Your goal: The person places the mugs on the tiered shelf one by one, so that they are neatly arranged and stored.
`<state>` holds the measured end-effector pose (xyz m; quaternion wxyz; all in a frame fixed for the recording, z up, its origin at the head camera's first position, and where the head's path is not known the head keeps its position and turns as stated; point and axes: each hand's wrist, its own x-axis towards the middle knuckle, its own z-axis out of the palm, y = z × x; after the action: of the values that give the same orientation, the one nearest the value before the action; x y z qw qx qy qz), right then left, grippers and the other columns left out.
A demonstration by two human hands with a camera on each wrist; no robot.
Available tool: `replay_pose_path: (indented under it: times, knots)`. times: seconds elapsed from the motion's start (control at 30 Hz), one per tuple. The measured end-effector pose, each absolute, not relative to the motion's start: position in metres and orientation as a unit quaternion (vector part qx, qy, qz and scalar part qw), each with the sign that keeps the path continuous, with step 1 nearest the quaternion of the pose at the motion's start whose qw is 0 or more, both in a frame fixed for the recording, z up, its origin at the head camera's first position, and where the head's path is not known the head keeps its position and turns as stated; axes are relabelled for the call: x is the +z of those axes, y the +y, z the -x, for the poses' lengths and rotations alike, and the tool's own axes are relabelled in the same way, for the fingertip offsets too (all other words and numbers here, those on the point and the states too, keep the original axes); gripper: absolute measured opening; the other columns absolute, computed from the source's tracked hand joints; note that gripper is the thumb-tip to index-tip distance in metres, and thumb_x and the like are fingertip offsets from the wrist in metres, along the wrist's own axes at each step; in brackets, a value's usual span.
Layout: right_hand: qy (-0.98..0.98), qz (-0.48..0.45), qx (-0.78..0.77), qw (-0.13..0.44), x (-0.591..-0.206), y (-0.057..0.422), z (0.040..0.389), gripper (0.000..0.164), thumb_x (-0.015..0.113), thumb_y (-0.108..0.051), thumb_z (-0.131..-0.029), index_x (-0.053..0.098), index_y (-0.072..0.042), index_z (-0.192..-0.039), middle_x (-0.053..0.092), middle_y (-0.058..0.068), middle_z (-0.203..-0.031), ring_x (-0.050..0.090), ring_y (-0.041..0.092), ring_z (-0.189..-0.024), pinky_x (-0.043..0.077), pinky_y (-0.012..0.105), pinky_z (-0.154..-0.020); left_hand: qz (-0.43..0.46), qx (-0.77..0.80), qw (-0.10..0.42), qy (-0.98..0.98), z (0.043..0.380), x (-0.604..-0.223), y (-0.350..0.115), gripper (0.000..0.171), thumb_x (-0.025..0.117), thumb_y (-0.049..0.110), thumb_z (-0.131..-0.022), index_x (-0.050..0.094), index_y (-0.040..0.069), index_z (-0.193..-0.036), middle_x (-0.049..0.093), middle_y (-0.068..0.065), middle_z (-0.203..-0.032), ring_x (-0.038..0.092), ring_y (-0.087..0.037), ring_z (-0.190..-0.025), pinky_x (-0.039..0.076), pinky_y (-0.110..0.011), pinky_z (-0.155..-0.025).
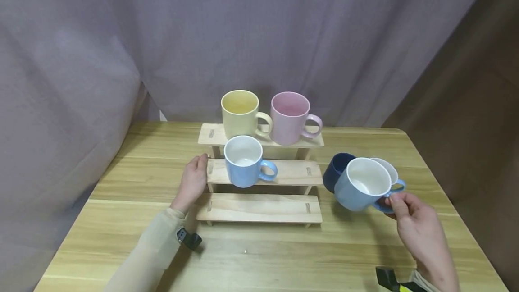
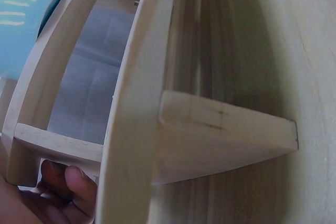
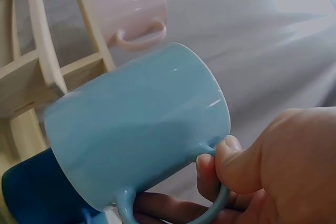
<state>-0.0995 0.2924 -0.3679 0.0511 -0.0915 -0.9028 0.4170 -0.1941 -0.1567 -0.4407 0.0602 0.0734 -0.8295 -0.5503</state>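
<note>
My right hand (image 1: 423, 226) pinches the handle of a light blue mug (image 1: 350, 196) with a white inside, held tilted over the table's right side. It overlaps a dark blue mug (image 1: 334, 171) and another white-lined mug (image 1: 388, 166) behind it. In the right wrist view, thumb and fingers curl round the handle of the light blue mug (image 3: 142, 124). My left hand (image 1: 192, 184) grips the left end of the three-step wooden stand (image 1: 259, 207) at its middle step, fingers (image 2: 81, 184) curled underneath. A second light blue mug (image 1: 242, 172) stands upright on that step.
On the top step stand a yellow mug (image 1: 235, 124) and a pink mug (image 1: 285, 129), handles to the right. The wooden table (image 1: 275, 260) ends at a grey curtain (image 1: 243, 26) behind the stand. The lowest step is bare.
</note>
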Motion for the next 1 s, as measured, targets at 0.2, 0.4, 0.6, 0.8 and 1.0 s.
replay_pose_path:
  times: [0.2,0.4,0.6,0.8,1.0]
  knots:
    - [-0.907,0.076,0.409,0.065,-0.354,0.284,0.103,0.045,0.041,-0.039,-0.103,0.060,0.001,-0.113,0.068,0.012,-0.108,0.063,-0.004,-0.084,0.044,0.012,-0.070,-0.072,-0.550,0.057,-0.830,0.194,-0.440,-0.157,0.045,0.029,0.041,-0.106,0.046,0.008,-0.081,0.039,-0.003,-0.067,0.038,-0.018,-0.055,0.038,-0.031,-0.049]
    - [-0.917,0.067,0.382,0.092,-0.342,0.269,0.108,0.041,0.044,-0.038,-0.103,0.063,-0.002,-0.107,0.067,0.012,-0.104,0.056,0.000,-0.084,0.040,0.022,-0.066,-0.070,-0.551,0.056,-0.830,0.194,-0.438,-0.156,0.044,0.029,0.040,-0.106,0.047,0.008,-0.082,0.039,-0.003,-0.067,0.038,-0.018,-0.054,0.038,-0.030,-0.048]
    - [-0.918,0.032,0.382,0.099,-0.333,0.254,0.116,0.038,0.044,-0.035,-0.104,0.063,-0.002,-0.103,0.066,0.014,-0.102,0.054,0.007,-0.085,0.040,0.022,-0.066,-0.071,-0.547,0.058,-0.832,0.195,-0.439,-0.156,0.041,0.030,0.036,-0.106,0.047,0.008,-0.082,0.040,-0.003,-0.066,0.039,-0.018,-0.054,0.039,-0.032,-0.048]
    - [-0.914,-0.011,0.390,0.112,-0.329,0.238,0.124,0.035,0.047,-0.030,-0.103,0.065,0.000,-0.098,0.066,0.014,-0.095,0.052,0.011,-0.083,0.040,0.022,-0.064,-0.068,-0.550,0.060,-0.830,0.195,-0.439,-0.157,0.043,0.030,0.037,-0.106,0.049,0.007,-0.083,0.042,-0.004,-0.065,0.040,-0.018,-0.052,0.039,-0.031,-0.047]
    - [-0.912,-0.044,0.398,0.092,-0.329,0.223,0.132,0.035,0.045,-0.027,-0.104,0.063,0.002,-0.098,0.068,0.015,-0.097,0.058,0.015,-0.089,0.046,0.018,-0.068,-0.064,-0.551,0.059,-0.830,0.194,-0.439,-0.157,0.044,0.029,0.039,-0.106,0.050,0.006,-0.085,0.041,-0.003,-0.064,0.039,-0.016,-0.051,0.038,-0.030,-0.046]
